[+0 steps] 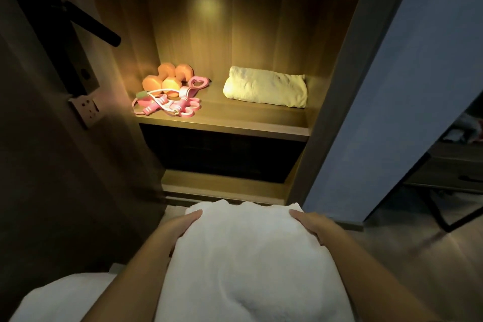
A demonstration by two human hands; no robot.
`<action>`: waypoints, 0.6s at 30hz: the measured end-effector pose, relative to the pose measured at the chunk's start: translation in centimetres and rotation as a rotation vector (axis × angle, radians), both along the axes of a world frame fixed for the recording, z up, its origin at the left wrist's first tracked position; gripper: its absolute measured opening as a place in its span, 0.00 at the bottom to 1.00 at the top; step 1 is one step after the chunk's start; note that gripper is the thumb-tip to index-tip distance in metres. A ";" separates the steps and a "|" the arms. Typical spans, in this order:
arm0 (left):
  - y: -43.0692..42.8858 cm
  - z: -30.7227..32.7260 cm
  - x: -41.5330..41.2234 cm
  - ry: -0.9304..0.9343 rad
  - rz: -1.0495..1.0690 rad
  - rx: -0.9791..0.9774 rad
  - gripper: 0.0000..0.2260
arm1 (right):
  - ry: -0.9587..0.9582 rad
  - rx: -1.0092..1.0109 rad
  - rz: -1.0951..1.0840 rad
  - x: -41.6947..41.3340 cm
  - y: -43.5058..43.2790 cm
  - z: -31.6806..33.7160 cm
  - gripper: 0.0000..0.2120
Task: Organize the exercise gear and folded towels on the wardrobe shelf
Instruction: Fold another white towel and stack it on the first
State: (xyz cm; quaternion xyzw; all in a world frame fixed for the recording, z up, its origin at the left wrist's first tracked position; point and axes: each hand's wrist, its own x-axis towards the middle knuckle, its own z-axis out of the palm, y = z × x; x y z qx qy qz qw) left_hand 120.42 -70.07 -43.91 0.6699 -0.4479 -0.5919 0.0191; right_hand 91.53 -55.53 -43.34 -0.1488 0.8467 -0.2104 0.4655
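A folded white towel (245, 251) is held low in front of the wardrobe, with my left hand (183, 225) on its left side and my right hand (311, 225) on its right side. On the lit wooden shelf (235, 123) lies a folded cream towel (266, 86) at the right. At the shelf's left are two orange dumbbells (167, 77), and in front of them a tangle of pink exercise gear (170, 102), a skipping rope and stretch bands among it.
The open wardrobe door (52, 112) with a black handle (96, 26) stands at the left. A dark basket (222, 154) fills the compartment below the shelf. A blue wall (392, 112) rises at the right. Another white cloth (60, 300) shows at the bottom left.
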 end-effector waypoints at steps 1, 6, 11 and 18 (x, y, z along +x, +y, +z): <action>-0.3 0.0 -0.2 0.007 0.002 0.060 0.26 | -0.064 0.013 -0.010 -0.6 -0.2 -0.3 0.30; -1.4 -0.1 0.5 -0.025 -0.049 0.189 0.27 | -0.207 0.093 -0.007 -3.4 -0.2 -0.4 0.32; -2.6 -0.2 -0.7 -0.107 -0.061 -0.116 0.27 | 0.002 -0.064 0.086 -3.7 -2.2 0.1 0.22; -1.7 2.0 -0.5 0.205 0.099 -0.007 0.20 | -0.269 -0.259 -0.144 -2.1 -2.7 1.1 0.20</action>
